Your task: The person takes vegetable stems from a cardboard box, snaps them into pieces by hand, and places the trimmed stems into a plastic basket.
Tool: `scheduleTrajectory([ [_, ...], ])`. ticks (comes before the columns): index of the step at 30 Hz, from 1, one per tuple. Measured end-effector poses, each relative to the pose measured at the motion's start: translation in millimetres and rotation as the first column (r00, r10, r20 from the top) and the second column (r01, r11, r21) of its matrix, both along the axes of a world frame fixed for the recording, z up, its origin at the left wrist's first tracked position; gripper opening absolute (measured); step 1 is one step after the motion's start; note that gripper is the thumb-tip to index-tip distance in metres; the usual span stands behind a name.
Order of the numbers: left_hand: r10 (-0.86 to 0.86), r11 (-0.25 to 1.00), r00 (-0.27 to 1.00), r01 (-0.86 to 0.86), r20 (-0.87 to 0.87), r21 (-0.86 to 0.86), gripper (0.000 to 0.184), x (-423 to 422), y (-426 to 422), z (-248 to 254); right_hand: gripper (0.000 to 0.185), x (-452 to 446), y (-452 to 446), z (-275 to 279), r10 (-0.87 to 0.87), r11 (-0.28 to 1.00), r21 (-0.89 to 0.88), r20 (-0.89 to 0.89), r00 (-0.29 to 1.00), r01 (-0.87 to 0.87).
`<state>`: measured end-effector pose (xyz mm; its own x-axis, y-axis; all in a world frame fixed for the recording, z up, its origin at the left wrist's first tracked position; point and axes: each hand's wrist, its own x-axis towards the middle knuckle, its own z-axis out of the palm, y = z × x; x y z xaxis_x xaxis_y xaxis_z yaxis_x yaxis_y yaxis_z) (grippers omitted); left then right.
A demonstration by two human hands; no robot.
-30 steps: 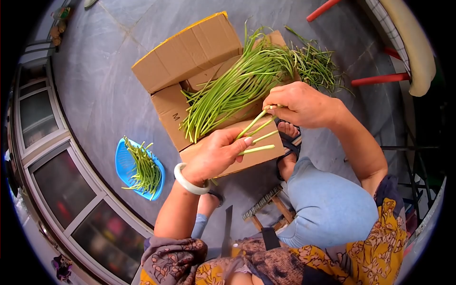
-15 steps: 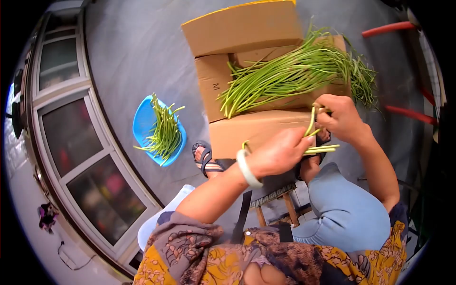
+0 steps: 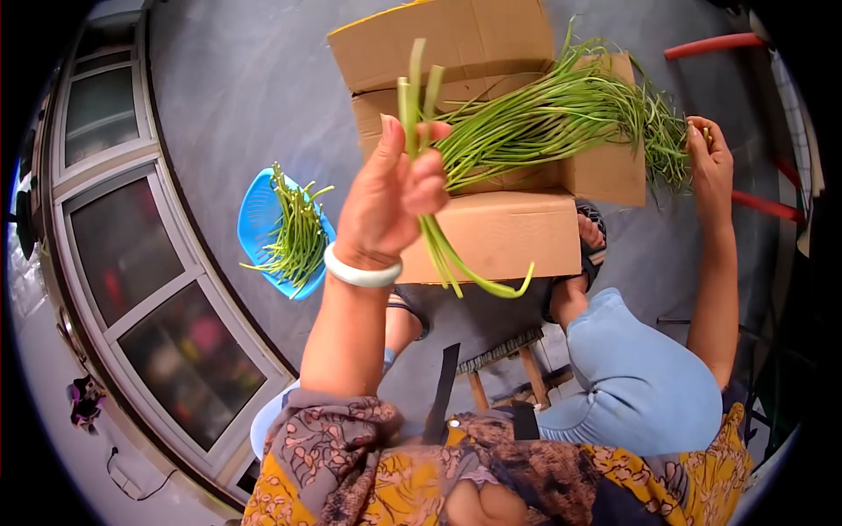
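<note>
My left hand (image 3: 390, 197), with a pale bangle at the wrist, is closed around several green stems (image 3: 443, 254), raised in front of the box. Their thick pale ends point up and their thin ends hang below the fist. Off to the right, my right hand (image 3: 712, 158) is pinched at the edge of the pile of thin green tips (image 3: 662, 145); a small green bit shows at its fingertips. A large bundle of long green stems (image 3: 535, 123) lies across the open cardboard box (image 3: 500, 232).
A blue basket (image 3: 254, 210) with short green pieces stands on the floor at the left. Glass-paned doors (image 3: 132, 232) run along the left side. A wooden stool (image 3: 504, 351) is between my legs. Red legs (image 3: 715, 46) of furniture are at the right.
My left hand has moved left and up, with the stems turned upright. My right hand has moved away from them, up and right to the pile of tips.
</note>
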<state>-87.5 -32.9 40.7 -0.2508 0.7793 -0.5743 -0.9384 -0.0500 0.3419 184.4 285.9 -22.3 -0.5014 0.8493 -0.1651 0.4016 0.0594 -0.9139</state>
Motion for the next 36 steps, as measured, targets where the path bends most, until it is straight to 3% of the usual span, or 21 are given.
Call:
scheduleTrajectory([
  [3,0.150,0.987,0.987,-0.153,0.060,0.054,0.026,-20.6,-14.5,-13.9,0.018,22.1,26.1,-48.1,-0.074,0.997,0.006,0.043,0.996,0.074],
  [4,0.188,0.974,0.977,-0.198,0.098,0.110,0.027,-24.0,-18.9,-16.6,0.019,29.2,31.5,-66.8,-0.078,0.997,0.026,0.079,0.994,0.076],
  [5,0.230,0.962,0.962,-0.247,0.146,0.116,0.027,-26.6,-22.3,-19.4,0.024,33.1,33.0,-87.4,-0.005,0.994,0.106,0.029,1.000,0.002],
  [6,0.270,0.947,0.943,-0.296,0.195,0.122,0.027,-28.5,-25.4,-21.9,0.034,29.4,27.4,-78.1,0.020,0.996,-0.085,0.180,0.983,-0.005],
  [8,0.312,0.924,0.901,-0.362,0.302,0.125,0.025,-32.5,-30.4,-24.4,0.046,27.7,16.3,-90.4,0.139,0.981,0.075,0.365,0.921,-0.177],
  [11,0.367,0.912,0.887,-0.403,0.282,0.080,0.023,-36.7,-38.9,-24.6,0.054,22.6,7.5,-75.1,0.212,0.926,0.200,0.423,0.881,-0.319],
  [18,0.392,0.890,0.878,-0.437,0.275,0.126,0.020,-43.6,-57.1,-15.9,0.041,41.8,18.8,-85.0,0.165,0.957,0.160,0.384,0.909,-0.241],
  [22,0.403,0.907,0.907,-0.414,0.124,0.079,0.021,-62.4,-88.1,1.9,0.034,47.8,18.2,-91.6,0.251,0.944,0.113,0.368,0.896,-0.310],
  [25,0.199,0.945,0.923,-0.269,-0.328,-0.184,0.023,-103.2,-135.6,24.5,0.036,57.4,16.9,-106.3,0.291,0.951,0.019,0.295,0.910,-0.310],
  [26,0.034,0.882,0.843,-0.277,-0.536,-0.380,0.022,-112.0,-145.7,38.8,0.039,58.8,18.5,-105.0,0.297,0.953,-0.030,0.290,0.910,-0.301],
  [28,-0.264,0.701,0.717,-0.317,-0.645,-0.639,0.023,-129.8,-168.8,57.2,0.040,53.4,26.0,-102.2,0.320,0.919,0.025,0.538,0.780,-0.394],
  [29,-0.436,0.613,0.593,-0.354,-0.677,-0.706,0.025,-134.3,-180.2,59.5,0.040,54.8,28.5,-109.0,0.330,0.916,0.022,0.522,0.786,-0.400],
  [30,-0.606,0.505,0.455,-0.413,-0.652,-0.758,0.027,-143.2,-198.2,52.9,0.040,58.2,32.3,-117.0,0.338,0.915,0.021,0.509,0.792,-0.404],
  [32,-0.901,0.349,-0.014,-0.617,-0.433,-0.705,0.025,-149.1,-221.0,25.6,0.040,65.4,42.3,-132.0,0.373,0.899,0.020,0.489,0.789,-0.437],
  [34,-0.891,0.400,-0.130,-0.677,-0.434,-0.618,0.023,-138.5,-237.6,-17.4,0.042,67.5,48.7,-144.7,0.432,0.868,0.017,0.469,0.770,-0.497],
  [36,-0.881,0.436,-0.143,-0.621,-0.452,-0.652,0.022,-123.9,-251.7,-57.9,0.043,70.1,43.3,-142.6,0.427,0.891,-0.059,0.452,0.783,-0.451],
])
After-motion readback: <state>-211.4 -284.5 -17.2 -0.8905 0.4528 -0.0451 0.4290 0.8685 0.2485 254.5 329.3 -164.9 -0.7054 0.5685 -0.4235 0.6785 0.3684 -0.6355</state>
